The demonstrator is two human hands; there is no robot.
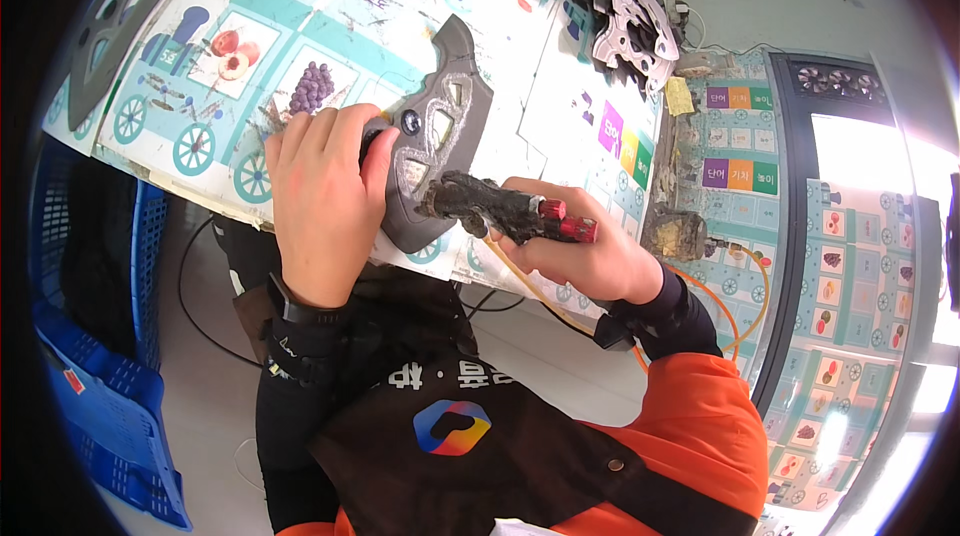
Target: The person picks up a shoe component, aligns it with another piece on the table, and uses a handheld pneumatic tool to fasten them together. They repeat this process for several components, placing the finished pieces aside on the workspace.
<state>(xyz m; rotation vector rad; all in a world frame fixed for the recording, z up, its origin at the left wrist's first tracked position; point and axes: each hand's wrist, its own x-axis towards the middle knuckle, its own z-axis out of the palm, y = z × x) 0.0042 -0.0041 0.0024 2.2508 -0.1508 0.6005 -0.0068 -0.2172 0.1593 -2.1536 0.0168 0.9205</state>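
My left hand is closed on the left edge of a dark grey curved panel, thumb on top. The panel has several cutouts, with whitish residue around them. It lies tilted over the table's near edge. My right hand grips a grimy black spray gun with red knobs at its back end. The gun's nozzle end is over the panel's lower part; whether it touches cannot be made out. A yellowish hose runs down from the gun.
Printed sheeting with black smears covers the table. Black and light grey panels are piled at the far right; another grey panel lies far left. Blue plastic crates stand lower left. Orange hoses hang on the right.
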